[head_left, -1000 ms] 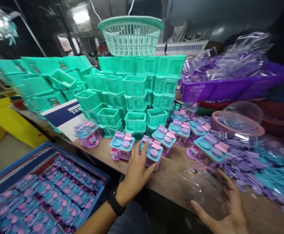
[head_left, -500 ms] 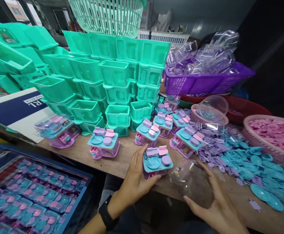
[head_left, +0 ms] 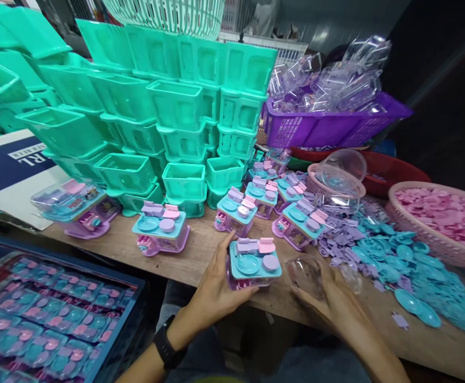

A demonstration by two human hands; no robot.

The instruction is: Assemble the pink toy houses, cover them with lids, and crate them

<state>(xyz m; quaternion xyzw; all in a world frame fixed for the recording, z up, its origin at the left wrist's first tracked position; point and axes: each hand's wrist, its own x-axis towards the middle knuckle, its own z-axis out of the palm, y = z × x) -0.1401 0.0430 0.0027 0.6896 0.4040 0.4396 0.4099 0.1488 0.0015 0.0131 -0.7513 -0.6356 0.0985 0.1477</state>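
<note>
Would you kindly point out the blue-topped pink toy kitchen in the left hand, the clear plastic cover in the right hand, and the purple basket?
Blue-topped pink toy kitchen [head_left: 253, 264]: head view, on its blue top.
Clear plastic cover [head_left: 306, 272]: head view, on its transparent dome.
Purple basket [head_left: 328, 129]: head view, on its slotted front wall.

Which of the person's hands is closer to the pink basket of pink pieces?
The right hand. It holds a clear cover, on the side of the pink basket. The left hand grips a toy farther from it.

A pink-and-blue toy kitchen [head_left: 253, 263] sits upright beside a tilted clear cover [head_left: 306, 274].
</note>
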